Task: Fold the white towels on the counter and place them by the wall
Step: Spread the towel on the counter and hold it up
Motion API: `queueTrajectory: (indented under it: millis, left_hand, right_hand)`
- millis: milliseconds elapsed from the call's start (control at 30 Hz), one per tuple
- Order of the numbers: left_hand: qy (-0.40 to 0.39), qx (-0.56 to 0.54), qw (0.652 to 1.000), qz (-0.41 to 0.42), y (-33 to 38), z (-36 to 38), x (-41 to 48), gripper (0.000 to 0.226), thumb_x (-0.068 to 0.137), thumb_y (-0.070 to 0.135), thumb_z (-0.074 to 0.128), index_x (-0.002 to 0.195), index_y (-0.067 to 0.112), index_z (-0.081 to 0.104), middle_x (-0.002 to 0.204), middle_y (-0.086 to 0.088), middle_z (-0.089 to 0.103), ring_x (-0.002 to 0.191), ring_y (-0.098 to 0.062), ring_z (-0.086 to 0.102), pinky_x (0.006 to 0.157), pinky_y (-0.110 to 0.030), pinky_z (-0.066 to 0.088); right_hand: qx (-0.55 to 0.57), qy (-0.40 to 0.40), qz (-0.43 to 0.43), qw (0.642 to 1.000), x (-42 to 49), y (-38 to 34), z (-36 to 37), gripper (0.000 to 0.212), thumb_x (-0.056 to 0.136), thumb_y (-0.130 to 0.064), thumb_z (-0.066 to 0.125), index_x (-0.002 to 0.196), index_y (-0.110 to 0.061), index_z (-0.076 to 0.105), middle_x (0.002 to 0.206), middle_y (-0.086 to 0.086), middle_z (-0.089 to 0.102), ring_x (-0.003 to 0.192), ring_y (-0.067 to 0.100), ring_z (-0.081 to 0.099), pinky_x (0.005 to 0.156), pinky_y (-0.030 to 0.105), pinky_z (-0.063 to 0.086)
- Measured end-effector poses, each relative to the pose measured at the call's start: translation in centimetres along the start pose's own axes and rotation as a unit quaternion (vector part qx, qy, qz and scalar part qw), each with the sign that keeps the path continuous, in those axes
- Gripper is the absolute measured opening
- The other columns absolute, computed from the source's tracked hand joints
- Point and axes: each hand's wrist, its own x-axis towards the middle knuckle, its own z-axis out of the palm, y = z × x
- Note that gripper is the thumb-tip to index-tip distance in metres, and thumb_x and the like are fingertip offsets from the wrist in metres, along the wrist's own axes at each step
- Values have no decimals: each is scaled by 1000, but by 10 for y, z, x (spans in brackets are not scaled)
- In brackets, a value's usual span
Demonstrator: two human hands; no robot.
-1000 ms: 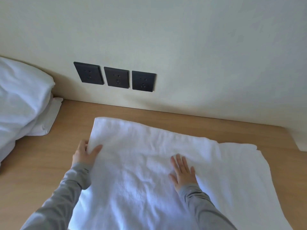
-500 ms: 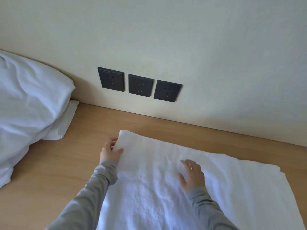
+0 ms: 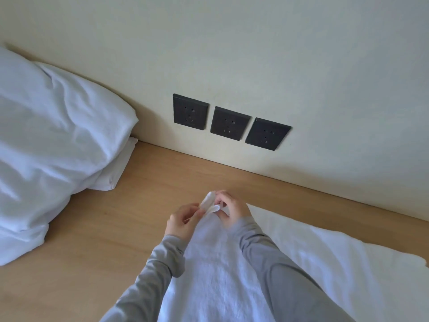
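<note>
white terry towel [image 3: 220, 275], nubbly and thick-piled, spread flat over the near right part of the pale wooden counter [image 3: 92, 252], far edge running roughly along the wall [image 3: 278, 54] but apart from it. far left corner lifted off the wood and bunched into a small limp peak, pinched from both sides: left hand [image 3: 183, 223] with thumb and fingers curled onto the cloth, right hand [image 3: 232, 211] with fingertips closed on the same corner. grey sleeves [image 3: 148, 282] down to both wrists.

probably the start of a fold, corner gathered; hard to tell whether already doubled once. next, likely carrying that corner across toward the opposite edge, hem kept taut against sagging, edges matched, then a flat-palmed smoothing.

at the counter's left end, a crumpled heap of smooth white linen [image 3: 53, 135], puffy and deeply creased, lying over thin flat-folded white pieces [image 3: 116, 168] tucked against the wall. on the matte cream wall, three square dark sockets [image 3: 229, 123] in a row just above the counter's back edge.
</note>
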Motion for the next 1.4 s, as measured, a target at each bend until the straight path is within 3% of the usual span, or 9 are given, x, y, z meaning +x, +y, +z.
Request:
queueTrajectory:
  millis: [200, 400, 600, 800, 933, 1033, 1100, 1267, 1400]
  left_hand:
    - [28, 49, 997, -58, 14, 8, 25, 21, 80, 18, 71, 96, 23, 58, 90, 5, 63, 78, -12, 58, 66, -19, 41]
    - [51, 4, 999, -17, 18, 15, 8, 7, 77, 32, 73, 77, 36, 68, 63, 14, 70, 61, 2, 64, 60, -17, 51]
    - [34, -40, 998, 22, 18, 19, -4, 8, 79, 32, 72, 71, 31, 73, 61, -11, 63, 55, -10, 45, 55, -25, 41]
    - [7, -25, 999, 22, 19, 24, -8, 18, 77, 14, 74, 78, 31, 76, 59, 16, 68, 55, 6, 56, 57, -10, 44]
    - [-32, -90, 995, 9, 23, 20, -9, 13, 78, 21, 72, 76, 33, 76, 96, 4, 72, 93, -7, 64, 86, -26, 50]
    - [-55, -15, 997, -59, 25, 17, 0, 20, 79, 34, 66, 64, 24, 74, 69, -3, 65, 68, -15, 56, 70, -26, 46]
    - [-56, 52, 995, -70, 24, 16, 6, 19, 82, 29, 64, 72, 17, 74, 63, 8, 60, 61, -12, 53, 61, -18, 42]
    - [-83, 20, 995, -46, 26, 14, 5, 13, 82, 38, 67, 95, 35, 69, 96, 10, 70, 94, -6, 62, 89, -24, 47]
    - [-110, 39, 992, -47, 30, 16, 0, 21, 85, 40, 62, 86, 23, 75, 73, 12, 68, 71, -5, 60, 74, -23, 46]
  right_hand:
    - [-11, 58, -21, 998, -9, -5, -5, 6, 83, -12, 64, 87, -7, 63, 75, -9, 50, 76, 12, 43, 69, 25, 37]
    - [18, 48, 39, 998, 5, -13, -12, 15, 81, -13, 68, 96, -9, 67, 83, 1, 56, 86, 15, 48, 76, 19, 35]
    - [31, 8, 29, 999, 3, -9, -21, 20, 78, -8, 69, 97, -11, 63, 81, 8, 58, 80, 16, 50, 65, 5, 29]
    - [11, 15, -30, 999, -6, -5, -34, 17, 71, -2, 75, 77, -3, 60, 85, -2, 53, 87, 18, 45, 76, 21, 31]
    - [29, -5, -43, 999, -18, -1, -35, 18, 79, -2, 67, 78, -11, 51, 77, -18, 47, 81, 20, 48, 75, 26, 38]
    - [47, -3, -18, 999, -25, 1, -33, 14, 85, -5, 60, 81, -14, 49, 76, -3, 51, 76, 22, 51, 71, 28, 41]
    - [60, 17, -4, 998, -28, 0, -33, 15, 85, -6, 60, 81, -15, 48, 75, -8, 50, 77, 22, 51, 69, 25, 39]
    - [59, 29, 25, 998, -27, -1, -35, 13, 84, -8, 62, 84, -17, 52, 78, 1, 54, 74, 20, 50, 64, 13, 36]
    - [65, 35, 42, 996, -28, -1, -34, 12, 84, -7, 62, 96, -8, 64, 82, -2, 58, 77, 14, 53, 67, 6, 36]
